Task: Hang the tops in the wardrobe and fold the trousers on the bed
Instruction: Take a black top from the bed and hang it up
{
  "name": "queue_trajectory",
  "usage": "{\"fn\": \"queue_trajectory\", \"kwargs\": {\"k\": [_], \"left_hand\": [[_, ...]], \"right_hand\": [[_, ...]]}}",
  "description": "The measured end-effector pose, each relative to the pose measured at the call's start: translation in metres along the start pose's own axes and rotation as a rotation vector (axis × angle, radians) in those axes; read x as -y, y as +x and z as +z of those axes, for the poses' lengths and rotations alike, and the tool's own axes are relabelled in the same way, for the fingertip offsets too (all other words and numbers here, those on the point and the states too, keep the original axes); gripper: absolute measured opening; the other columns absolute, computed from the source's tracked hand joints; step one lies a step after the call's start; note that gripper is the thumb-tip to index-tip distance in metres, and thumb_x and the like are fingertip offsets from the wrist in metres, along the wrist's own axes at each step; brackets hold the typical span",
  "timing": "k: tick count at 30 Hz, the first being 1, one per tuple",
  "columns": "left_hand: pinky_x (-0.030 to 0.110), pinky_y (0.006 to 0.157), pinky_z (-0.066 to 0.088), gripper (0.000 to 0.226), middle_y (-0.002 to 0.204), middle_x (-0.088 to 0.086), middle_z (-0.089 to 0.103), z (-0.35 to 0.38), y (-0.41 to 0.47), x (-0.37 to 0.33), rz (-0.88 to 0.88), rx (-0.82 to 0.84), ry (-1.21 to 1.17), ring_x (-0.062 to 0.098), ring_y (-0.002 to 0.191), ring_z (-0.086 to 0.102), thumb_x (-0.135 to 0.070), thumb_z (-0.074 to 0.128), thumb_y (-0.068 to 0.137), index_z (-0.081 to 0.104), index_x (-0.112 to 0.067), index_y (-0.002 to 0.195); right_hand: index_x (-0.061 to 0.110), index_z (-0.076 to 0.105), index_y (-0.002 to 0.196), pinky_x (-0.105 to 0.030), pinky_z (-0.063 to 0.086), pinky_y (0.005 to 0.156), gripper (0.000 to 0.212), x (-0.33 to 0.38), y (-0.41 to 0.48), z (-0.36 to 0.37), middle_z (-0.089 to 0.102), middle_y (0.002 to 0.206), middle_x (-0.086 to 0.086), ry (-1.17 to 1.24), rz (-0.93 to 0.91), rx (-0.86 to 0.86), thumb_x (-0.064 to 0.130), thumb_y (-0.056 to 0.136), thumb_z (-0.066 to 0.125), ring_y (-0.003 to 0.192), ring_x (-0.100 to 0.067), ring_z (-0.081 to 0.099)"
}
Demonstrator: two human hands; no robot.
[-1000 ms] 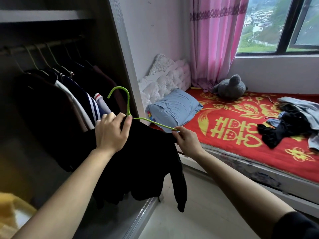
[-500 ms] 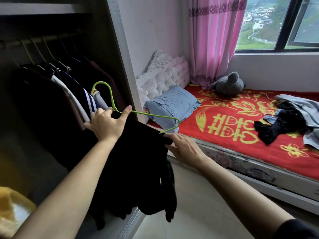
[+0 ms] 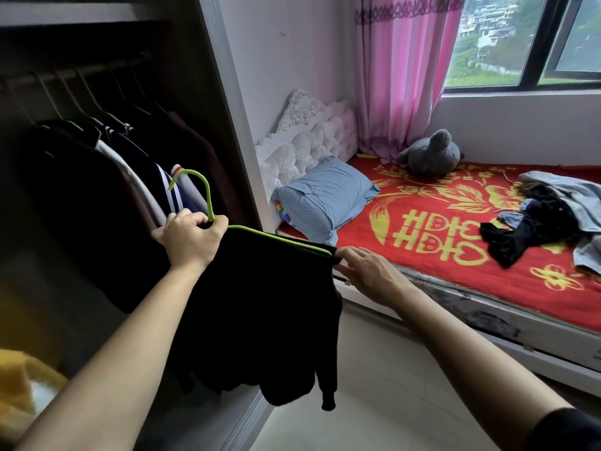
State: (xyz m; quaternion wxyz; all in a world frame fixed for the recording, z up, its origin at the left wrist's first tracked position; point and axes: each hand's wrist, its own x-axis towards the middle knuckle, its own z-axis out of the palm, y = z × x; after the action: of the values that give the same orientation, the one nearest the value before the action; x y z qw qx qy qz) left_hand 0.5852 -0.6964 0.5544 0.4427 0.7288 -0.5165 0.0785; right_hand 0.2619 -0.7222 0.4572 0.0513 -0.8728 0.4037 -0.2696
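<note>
A black top [image 3: 260, 307] hangs from a green hanger [image 3: 201, 187] in front of the open wardrobe [image 3: 208, 92]. My left hand [image 3: 190, 236] grips the hanger at the base of its hook. My right hand [image 3: 364, 271] holds the top's right shoulder at the hanger's end. Several dark and striped tops [image 3: 107, 177] hang on the wardrobe rail [image 3: 74, 73]. On the bed [image 3: 439, 229] at the right lies a heap of dark and grey clothes [image 3: 546, 219].
A blue pillow [image 3: 325, 193] and a grey plush toy [image 3: 429, 154] lie at the head of the bed. A pink curtain [image 3: 400, 73] hangs by the window. A yellow item [image 3: 19, 388] sits low in the wardrobe. The floor [image 3: 390, 402] lies between bed and wardrobe.
The top's right shoulder has been pulled up over the hanger's end, so less green shows. My left hand has closed tighter round the hook base.
</note>
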Motion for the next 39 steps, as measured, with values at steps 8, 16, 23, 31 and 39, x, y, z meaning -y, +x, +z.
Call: {"fn": "queue_trajectory", "kwargs": {"k": [8,16,23,31,39], "left_hand": [[0.039,0.078,0.025,0.05,0.063,-0.006,0.043,0.011,-0.006,0.005,0.327,-0.033,0.19,0.028,0.078,0.053,-0.06,0.046,0.077,0.06,-0.016,0.058],[0.033,0.073,0.047,0.036,0.068,-0.003,0.058,0.004,-0.008,-0.011,-0.021,0.342,-0.217,0.02,0.069,0.056,-0.053,0.077,0.074,0.065,-0.02,0.07],[0.029,0.086,0.054,0.009,0.079,-0.004,0.075,0.01,-0.029,-0.001,-0.311,0.408,-0.706,0.013,0.08,0.067,-0.011,0.075,0.084,0.074,-0.019,0.087],[0.003,0.071,0.043,0.019,0.088,-0.005,0.062,0.016,-0.039,-0.027,-0.107,0.383,-0.589,-0.011,0.073,0.061,-0.01,0.07,0.089,0.071,0.0,0.105],[0.028,0.097,0.05,0.015,0.103,0.003,0.065,0.003,-0.023,-0.013,-0.211,0.087,-0.589,0.015,0.102,0.064,-0.024,0.071,0.09,0.076,-0.012,0.097]], "right_hand": [[0.01,0.058,0.11,-0.038,0.05,0.08,0.029,0.007,0.025,-0.016,0.062,0.101,-0.004,-0.082,-0.078,-0.027,0.034,0.103,0.042,0.094,-0.024,0.06],[0.005,0.06,0.12,-0.033,0.046,0.086,0.027,0.039,0.056,-0.021,0.061,0.112,-0.012,0.058,-0.132,-0.079,0.004,0.094,0.053,0.101,-0.028,0.06],[0.018,0.066,0.122,-0.037,0.05,0.084,0.03,0.033,0.063,-0.027,0.069,0.108,-0.002,-0.073,-0.092,-0.148,0.014,0.093,0.06,0.101,-0.025,0.059],[0.02,0.069,0.12,-0.037,0.049,0.07,0.034,0.055,0.081,-0.034,0.054,0.1,-0.006,-0.1,-0.121,-0.082,0.042,0.101,0.051,0.09,-0.025,0.058],[0.015,0.073,0.101,-0.041,0.051,0.073,0.032,0.014,0.058,-0.031,0.054,0.098,-0.002,-0.103,-0.036,0.047,0.036,0.102,0.049,0.087,-0.023,0.058]]}}
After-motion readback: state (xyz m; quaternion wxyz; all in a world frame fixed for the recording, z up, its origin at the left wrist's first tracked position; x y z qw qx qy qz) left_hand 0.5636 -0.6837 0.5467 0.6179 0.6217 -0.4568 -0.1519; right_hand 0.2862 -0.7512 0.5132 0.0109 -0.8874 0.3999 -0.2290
